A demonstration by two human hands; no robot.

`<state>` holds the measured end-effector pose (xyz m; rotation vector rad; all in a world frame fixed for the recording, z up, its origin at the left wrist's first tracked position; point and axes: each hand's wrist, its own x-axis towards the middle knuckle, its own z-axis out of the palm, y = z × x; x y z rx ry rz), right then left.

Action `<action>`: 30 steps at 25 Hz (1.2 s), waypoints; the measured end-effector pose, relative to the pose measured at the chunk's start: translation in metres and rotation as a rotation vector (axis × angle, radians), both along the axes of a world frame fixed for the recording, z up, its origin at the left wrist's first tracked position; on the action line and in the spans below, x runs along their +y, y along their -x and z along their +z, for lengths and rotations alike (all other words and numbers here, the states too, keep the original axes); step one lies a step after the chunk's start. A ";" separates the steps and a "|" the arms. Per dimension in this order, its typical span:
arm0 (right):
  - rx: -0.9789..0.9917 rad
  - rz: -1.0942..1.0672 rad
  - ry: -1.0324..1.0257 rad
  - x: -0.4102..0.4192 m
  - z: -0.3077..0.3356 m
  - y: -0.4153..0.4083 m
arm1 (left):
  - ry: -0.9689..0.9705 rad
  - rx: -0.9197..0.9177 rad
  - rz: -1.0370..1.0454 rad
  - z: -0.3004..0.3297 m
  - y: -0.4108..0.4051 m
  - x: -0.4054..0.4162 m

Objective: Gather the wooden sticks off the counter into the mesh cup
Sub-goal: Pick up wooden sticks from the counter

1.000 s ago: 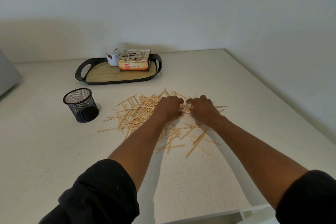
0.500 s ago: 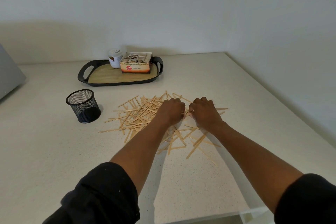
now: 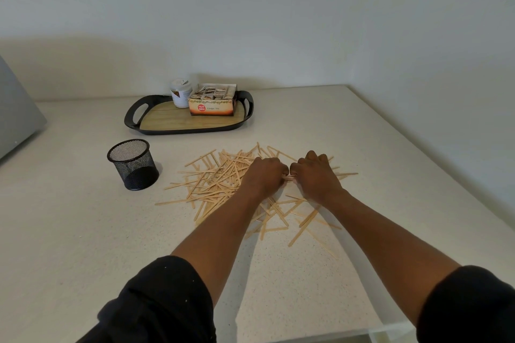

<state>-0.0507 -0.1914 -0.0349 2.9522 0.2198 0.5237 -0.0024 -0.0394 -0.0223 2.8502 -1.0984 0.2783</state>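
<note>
A loose heap of thin wooden sticks (image 3: 220, 179) lies spread over the pale counter (image 3: 69, 231). My left hand (image 3: 263, 174) and my right hand (image 3: 315, 174) sit side by side on the heap's far right part, knuckles up and fingers curled down. A few stick ends show between the two hands, and both hands grip them. The black mesh cup (image 3: 133, 164) stands upright to the left of the heap, apart from it, with no sticks visible inside.
A black-rimmed tray (image 3: 133, 117) with a wooden floor sits at the back, holding a tea box (image 3: 213, 103) and a white jar (image 3: 181, 93). A grey object (image 3: 16, 111) leans at the far left. Walls close the back and right.
Both hands have stayed on the same spot of the heap, drawing slightly closer together around the sticks. The cup and tray have not moved.
</note>
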 end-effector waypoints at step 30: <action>0.161 -0.172 -1.651 0.073 0.033 0.015 | 0.368 0.097 0.135 0.048 -0.006 0.063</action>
